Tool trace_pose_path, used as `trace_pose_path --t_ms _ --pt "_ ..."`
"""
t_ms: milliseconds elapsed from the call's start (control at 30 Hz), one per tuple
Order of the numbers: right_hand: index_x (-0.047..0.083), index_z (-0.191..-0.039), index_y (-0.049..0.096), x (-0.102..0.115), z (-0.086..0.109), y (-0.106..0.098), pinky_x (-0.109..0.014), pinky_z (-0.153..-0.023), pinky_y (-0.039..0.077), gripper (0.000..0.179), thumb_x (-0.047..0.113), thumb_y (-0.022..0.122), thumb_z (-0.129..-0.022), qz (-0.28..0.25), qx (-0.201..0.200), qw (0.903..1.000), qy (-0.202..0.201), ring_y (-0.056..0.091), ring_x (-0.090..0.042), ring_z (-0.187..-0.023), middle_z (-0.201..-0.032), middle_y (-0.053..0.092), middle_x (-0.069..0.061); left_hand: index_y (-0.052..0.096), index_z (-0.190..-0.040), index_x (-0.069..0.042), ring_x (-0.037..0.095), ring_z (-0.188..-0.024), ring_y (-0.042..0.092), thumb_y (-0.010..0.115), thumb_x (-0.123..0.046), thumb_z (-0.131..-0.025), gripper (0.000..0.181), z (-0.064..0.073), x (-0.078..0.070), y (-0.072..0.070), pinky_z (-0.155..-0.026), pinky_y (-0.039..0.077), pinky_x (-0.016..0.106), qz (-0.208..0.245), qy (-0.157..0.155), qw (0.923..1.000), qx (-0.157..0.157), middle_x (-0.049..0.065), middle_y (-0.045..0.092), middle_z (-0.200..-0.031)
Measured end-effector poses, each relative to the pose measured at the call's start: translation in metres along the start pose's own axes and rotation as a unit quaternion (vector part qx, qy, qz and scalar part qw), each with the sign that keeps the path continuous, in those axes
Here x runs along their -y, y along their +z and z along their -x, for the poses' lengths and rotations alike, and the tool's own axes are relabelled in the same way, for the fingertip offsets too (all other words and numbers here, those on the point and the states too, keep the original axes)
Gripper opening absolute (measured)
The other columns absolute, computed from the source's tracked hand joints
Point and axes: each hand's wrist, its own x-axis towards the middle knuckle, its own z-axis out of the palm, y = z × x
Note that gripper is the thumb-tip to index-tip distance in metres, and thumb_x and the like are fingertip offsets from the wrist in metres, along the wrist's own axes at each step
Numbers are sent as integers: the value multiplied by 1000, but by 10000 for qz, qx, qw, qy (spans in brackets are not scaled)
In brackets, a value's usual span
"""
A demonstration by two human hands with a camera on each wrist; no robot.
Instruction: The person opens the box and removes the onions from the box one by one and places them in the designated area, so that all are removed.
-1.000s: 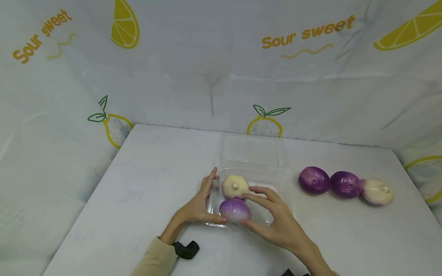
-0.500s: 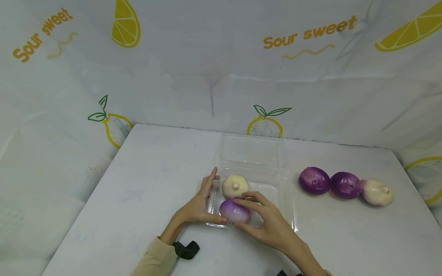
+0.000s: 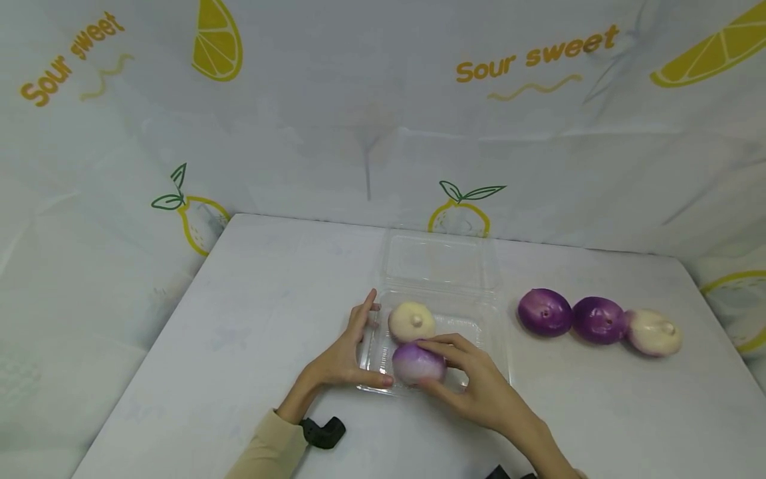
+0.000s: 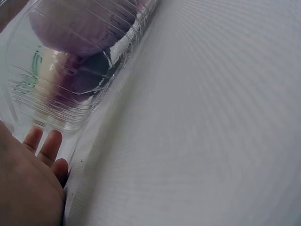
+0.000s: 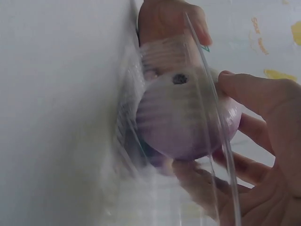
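A clear plastic clamshell container (image 3: 479,319) sits on the table with its lid folded back. Inside, at the left, are two purple-and-white onions: a pale one (image 3: 410,322) at the rear, its nub facing up, and a purple one (image 3: 413,364) in front. My right hand (image 3: 479,382) grips the front onion between thumb and fingers; the right wrist view shows this onion (image 5: 183,113) through the container wall. My left hand (image 3: 344,356) spans the container's front left corner, thumb at the front rim and fingers along the left side, not curled round anything.
Three more onions lie in a row on the table (image 3: 269,299) to the right: two dark purple, one (image 3: 544,313) and another (image 3: 598,320), then a pale one (image 3: 653,332). The transparent lid (image 3: 439,261) reaches toward the lemon-printed backdrop (image 3: 335,120).
The front onion has shifted slightly right within the container, in my right hand. The rear onion has also moved a little to the right. My left hand has stayed in place.
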Motion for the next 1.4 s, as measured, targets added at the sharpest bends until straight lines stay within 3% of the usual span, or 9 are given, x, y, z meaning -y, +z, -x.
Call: trace_pose_path --t_ms 167,400,600,733,867,1133,1400 --pt "14 -130 68 -5 3 -12 -26 -82 60 44 20 81 -88 -20 92 9992 396 66 -10 -110 -121 68 4 -9 -165 -16 33 -135 36 93 -32 -66 143 1 0 -1 -105 35 51 -20 -34 10000 -5 19 21 -160" --pt "8 -133 66 -11 7 -19 -27 -83 60 44 20 76 -93 307 18 9981 527 68 -14 -105 -117 68 1 -10 -165 -17 32 -135 35 92 -39 -67 143 1 2 -1 -105 35 51 1 -16 10000 43 19 20 -160" --pt "15 -135 66 -12 8 -20 -36 -86 60 41 18 73 -95 626 -144 9964 558 69 -19 -107 -129 63 -5 -9 -165 -13 33 -134 35 91 -32 -66 142 0 2 0 -103 35 49 -22 0 10000 23 20 21 -159" --pt "21 -132 67 -12 8 -18 -46 -87 57 45 20 80 -89 974 -248 9944 333 69 -23 -110 -134 62 -9 -8 -164 -11 33 -133 36 91 -28 -64 142 0 1 0 -103 35 48 -25 -1 10000 -10 20 23 -158" --pt "20 -131 68 -13 7 -15 -48 -88 57 60 20 91 -76 1126 -288 9931 162 66 -25 -113 -130 63 -7 -8 -164 -11 34 -133 36 91 -28 -65 142 0 0 0 -103 35 48 -18 8 10000 -8 21 22 -158" --pt "19 -133 66 -11 1 -11 -51 -89 55 77 22 98 -63 1077 -84 9913 756 66 -27 -115 -135 61 -12 -8 -164 -11 35 -134 36 91 -28 -64 142 0 1 0 -104 35 49 -31 -12 10000 -12 21 22 -158" --pt "14 -141 59 -10 0 -9 -50 -89 56 86 16 97 -64 1192 -252 9880 950 65 -26 -113 -131 61 -8 -8 -164 -10 33 -132 37 91 -27 -64 142 0 0 0 -103 35 46 -28 -2 10000 -14 21 22 -158"
